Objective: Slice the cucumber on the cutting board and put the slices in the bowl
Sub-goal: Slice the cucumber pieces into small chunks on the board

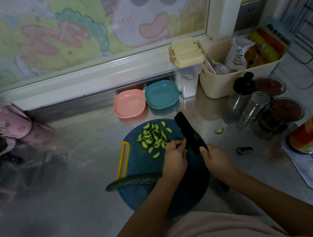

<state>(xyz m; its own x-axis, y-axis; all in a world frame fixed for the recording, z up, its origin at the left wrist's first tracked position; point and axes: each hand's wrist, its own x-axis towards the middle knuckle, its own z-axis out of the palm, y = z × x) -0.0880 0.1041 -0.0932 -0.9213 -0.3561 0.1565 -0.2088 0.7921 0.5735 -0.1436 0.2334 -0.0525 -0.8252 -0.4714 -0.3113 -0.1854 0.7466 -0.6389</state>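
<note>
We see the right hand (215,157) wrapped round the handle of the black knife (189,132), blade angled over the blue cutting board (139,163). The left hand (174,155) sits curled against the blade's left side; we cannot tell what's under it. Cucumber slices (154,138) are piled on the board's far part, and a long cucumber (133,181) lies across its near-left edge. Pink bowl (129,106) and teal bowl (162,95) sit side by side beyond the board.

The steel worktop (71,187) carried a round blue cutting board (138,169), with a pink bowl (129,106) and a teal bowl (162,95) behind it. A cream basket (218,87), a steel shaker (255,108), a stray cucumber slice (219,131) and a cucumber end (244,150) lay to the right.
</note>
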